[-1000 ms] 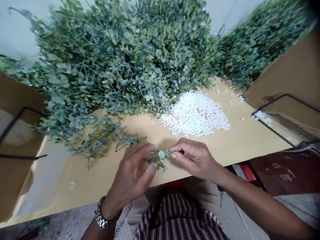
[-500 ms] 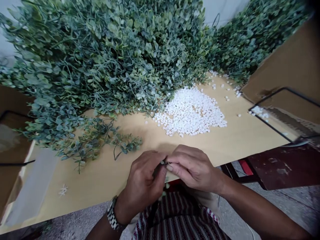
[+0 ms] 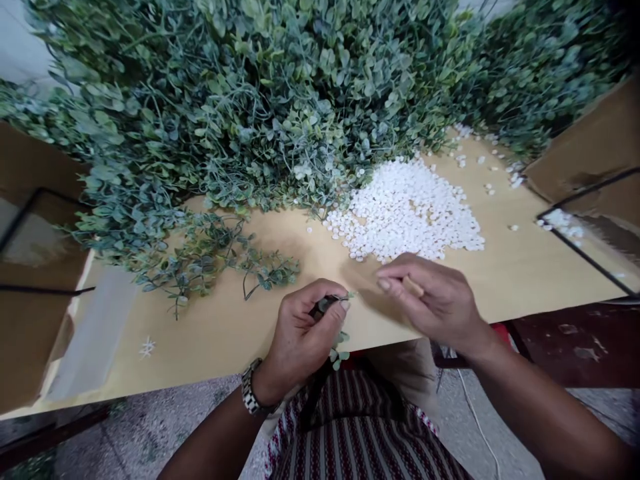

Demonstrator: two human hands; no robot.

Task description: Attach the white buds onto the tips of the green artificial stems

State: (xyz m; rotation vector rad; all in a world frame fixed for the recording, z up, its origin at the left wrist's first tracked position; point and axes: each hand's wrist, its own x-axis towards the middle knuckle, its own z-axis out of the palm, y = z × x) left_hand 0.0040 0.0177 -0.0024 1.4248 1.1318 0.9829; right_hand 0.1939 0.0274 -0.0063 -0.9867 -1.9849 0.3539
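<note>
My left hand [image 3: 310, 327], with a watch on the wrist, is closed round a green leafy sprig [image 3: 340, 357]. Some leaves hang below the fingers, and a tip pokes out past the thumb; the palm hides the rest. To the right, apart from it, my right hand [image 3: 433, 300] hovers over the table with thumb and forefinger pinched together. Whatever they may hold is too small to make out. Just beyond that hand lies a heap of small white caps [image 3: 410, 213]. A loose leafy branch [image 3: 200, 257] rests on the table left of my hands.
A large mound of artificial foliage [image 3: 280, 100] covers the back of the table [image 3: 200, 353]. Cardboard with black wire frames stands at the left [image 3: 35, 267] and right [image 3: 595, 147]. A small white star-shaped piece [image 3: 147, 347] lies near the front left.
My right hand has come away from the sprig and moved right, towards the white heap. The left hand keeps its hold. The whole view has shifted slightly.
</note>
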